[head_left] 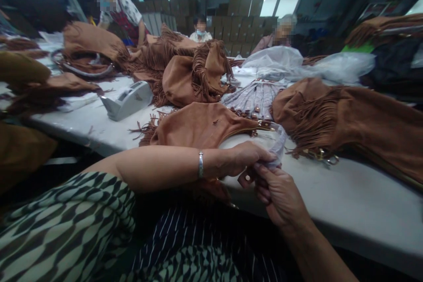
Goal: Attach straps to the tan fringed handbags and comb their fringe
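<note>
A brown suede handbag [191,125] with fringe lies in front of me at the table's near edge, its zipped opening towards me. From its right end curves a bag strap [280,143] wrapped in thin whitish film. My left hand [247,157], with a silver bracelet at the wrist, pinches the wrapped strap. Just below it, the fingers of my right hand [282,191] close on the same strap near its end. A brown leather tab [245,178] with a round metal stud hangs beside those fingers. My fingertips partly cover the strap there.
A grey tape dispenser [127,99] stands to the left on the white table [357,205]. More fringed bags [180,79] are piled behind, with others [363,114] at right. Several wrapped straps [254,97] lie fanned out before clear plastic bags [274,59]. Co-workers sit or stand across the table.
</note>
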A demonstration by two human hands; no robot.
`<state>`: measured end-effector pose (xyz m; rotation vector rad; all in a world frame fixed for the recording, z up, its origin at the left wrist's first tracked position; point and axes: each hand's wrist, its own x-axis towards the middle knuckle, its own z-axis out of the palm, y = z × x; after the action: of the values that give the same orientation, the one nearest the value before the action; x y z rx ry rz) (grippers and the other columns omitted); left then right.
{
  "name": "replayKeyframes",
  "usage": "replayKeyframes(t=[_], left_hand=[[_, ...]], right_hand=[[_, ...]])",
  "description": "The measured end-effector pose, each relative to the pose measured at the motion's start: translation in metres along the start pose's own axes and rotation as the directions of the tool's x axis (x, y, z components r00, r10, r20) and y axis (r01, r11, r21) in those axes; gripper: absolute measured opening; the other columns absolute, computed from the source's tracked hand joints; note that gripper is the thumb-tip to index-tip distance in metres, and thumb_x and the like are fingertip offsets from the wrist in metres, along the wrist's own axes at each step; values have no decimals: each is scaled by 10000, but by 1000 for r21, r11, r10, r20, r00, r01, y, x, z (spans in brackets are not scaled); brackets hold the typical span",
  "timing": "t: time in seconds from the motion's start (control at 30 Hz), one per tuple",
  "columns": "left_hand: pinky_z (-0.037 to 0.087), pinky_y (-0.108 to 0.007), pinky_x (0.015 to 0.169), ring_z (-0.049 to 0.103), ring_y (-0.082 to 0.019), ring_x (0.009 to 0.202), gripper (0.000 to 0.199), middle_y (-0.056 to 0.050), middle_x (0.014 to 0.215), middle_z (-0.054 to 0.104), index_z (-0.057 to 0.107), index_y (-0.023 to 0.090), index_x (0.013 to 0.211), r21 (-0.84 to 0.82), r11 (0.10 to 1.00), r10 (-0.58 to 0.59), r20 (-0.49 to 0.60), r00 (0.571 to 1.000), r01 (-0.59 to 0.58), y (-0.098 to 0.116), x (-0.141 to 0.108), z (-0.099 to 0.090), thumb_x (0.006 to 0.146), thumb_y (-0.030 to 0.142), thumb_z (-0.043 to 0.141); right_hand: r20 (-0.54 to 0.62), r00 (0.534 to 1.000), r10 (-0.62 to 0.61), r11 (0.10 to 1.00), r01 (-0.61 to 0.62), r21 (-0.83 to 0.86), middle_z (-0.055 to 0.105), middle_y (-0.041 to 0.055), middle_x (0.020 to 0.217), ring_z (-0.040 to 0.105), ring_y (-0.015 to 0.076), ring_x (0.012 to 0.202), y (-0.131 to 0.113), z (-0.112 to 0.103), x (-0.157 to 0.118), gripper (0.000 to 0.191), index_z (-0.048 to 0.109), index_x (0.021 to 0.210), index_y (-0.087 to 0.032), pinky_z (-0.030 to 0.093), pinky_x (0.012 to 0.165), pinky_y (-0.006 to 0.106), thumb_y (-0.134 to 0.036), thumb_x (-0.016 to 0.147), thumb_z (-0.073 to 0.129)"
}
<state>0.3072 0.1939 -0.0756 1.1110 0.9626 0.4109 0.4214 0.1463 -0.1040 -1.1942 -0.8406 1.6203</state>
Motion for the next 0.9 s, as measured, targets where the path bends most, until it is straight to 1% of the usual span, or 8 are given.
replayKeyframes(t=[0.23,0.33,0.43,0.53,0.63,0.73,0.83,0.9], left_hand=[[320,-181,362,389,-81,382,319,32,525,465,580,147,890,42,993,114,20,993,-114,13,-1,-3,883,431,436],[387,-197,462,469,-80,479,523,11,601,511,539,131,765,55,964,260,7,966,-260,11,-1,-11,891,602,349],[426,-231,566,555,-112,593,636,-41,678,587,586,103,777,194,947,265,-12,964,-257,3,-5,-20,863,675,321],[422,-224,593,558,-108,609,452,-41,672,599,587,92,755,288,923,250,54,967,-255,-3,-12,-23,879,511,473],[385,-188,549,492,-65,531,309,2,612,554,525,113,720,259,920,293,49,955,-295,-3,-15,-21,919,334,443],[343,-169,491,438,-48,474,277,31,567,502,491,127,714,270,912,327,-23,945,-309,-1,-13,-18,929,279,405],[335,-159,476,430,-48,481,241,39,555,468,488,127,716,322,886,351,1,936,-333,3,-12,-14,918,227,403],[335,-156,478,433,-52,499,206,39,566,459,515,122,765,382,849,379,40,925,-365,4,-15,-12,913,200,393]], right_hand=[[25,996,-83,994,82,69,421,-84,457,269,8,324,-21,-1,6,442,500,638,-165,202,278,111,-379,493,858],[7,994,-113,991,112,78,425,-81,457,270,1,330,-31,-5,8,431,523,636,-153,215,288,109,-378,493,862],[-24,991,-132,988,134,81,437,-75,464,278,0,334,-39,-10,14,427,530,625,-144,216,288,108,-368,488,867],[-34,989,-146,986,148,81,442,-68,462,285,2,334,-41,-11,20,424,543,612,-133,213,283,111,-367,484,873],[-20,987,-157,973,159,167,445,-69,486,292,4,347,-37,-9,22,419,552,639,-136,230,295,115,-367,503,874],[65,989,-132,965,113,238,468,-63,548,320,9,373,-27,-7,17,413,569,713,-149,264,324,121,-423,570,844],[135,986,-99,985,78,153,473,-59,571,288,-1,375,-15,-5,12,382,582,736,-145,226,323,117,-405,606,830],[106,986,-132,984,116,138,438,-73,531,251,-3,364,-10,-2,11,358,586,722,-145,193,312,116,-375,604,833]])
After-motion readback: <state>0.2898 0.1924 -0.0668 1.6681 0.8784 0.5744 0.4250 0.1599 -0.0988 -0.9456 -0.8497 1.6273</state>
